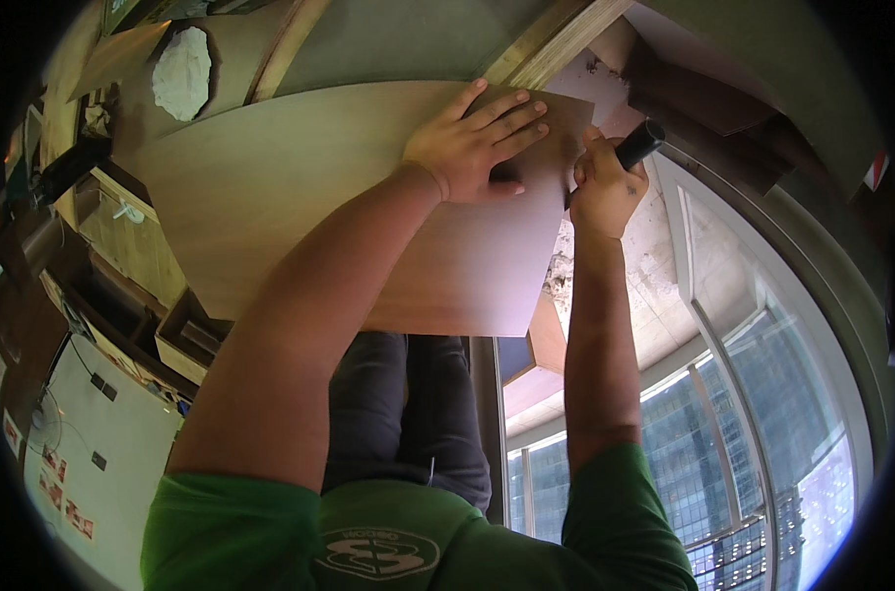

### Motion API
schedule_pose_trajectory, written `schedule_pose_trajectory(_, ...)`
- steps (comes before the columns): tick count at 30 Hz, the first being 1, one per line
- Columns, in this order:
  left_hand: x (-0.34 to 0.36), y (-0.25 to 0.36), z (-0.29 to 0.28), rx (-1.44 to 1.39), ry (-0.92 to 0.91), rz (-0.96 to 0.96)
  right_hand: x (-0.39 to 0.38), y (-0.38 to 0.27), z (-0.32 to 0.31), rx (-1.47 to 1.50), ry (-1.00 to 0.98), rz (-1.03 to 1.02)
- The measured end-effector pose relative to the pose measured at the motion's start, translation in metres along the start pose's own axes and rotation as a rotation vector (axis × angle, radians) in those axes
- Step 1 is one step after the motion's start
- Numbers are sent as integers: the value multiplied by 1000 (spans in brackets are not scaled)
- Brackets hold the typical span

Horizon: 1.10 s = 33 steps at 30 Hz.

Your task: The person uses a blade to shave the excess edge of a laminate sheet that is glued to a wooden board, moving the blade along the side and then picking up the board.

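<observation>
A large, pale brown wooden panel [339, 236] spans the middle of the head view, above my legs. My left hand [477, 143] lies on its upper right area, fingers spread. At the panel's right edge my right hand [605, 182] is closed around a tool with a black cylindrical handle [638, 143]; the tool's working end is hidden by my hand and too dark to make out.
A wooden beam [556, 44] runs beyond the panel, and a pale rough piece [181, 74] lies at upper left. Wooden boxes [183, 338] stand at left. A glazed window [792, 443] with metal frames, buildings outside, curves along the right.
</observation>
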<state>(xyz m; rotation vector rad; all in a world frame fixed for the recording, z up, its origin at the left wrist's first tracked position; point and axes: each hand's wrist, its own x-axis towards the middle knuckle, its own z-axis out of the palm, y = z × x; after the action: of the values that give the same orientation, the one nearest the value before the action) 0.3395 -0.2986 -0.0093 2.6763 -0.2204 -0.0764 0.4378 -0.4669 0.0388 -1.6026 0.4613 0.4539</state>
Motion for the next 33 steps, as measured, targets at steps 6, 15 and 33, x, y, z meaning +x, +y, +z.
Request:
schedule_pose_trajectory(6, -6, -1, 1, -17, -13, -21, -10, -10, -36, -49, -185, -116)
schedule_pose_trajectory(15, -2, 4, 0, 1, -63, -46, -32, -37, -84, -238, -364, -50)
schedule_pose_trajectory(33, -5, 2, -3, 0, -49, -34, -36, -38, -32, -157, -284, -116)
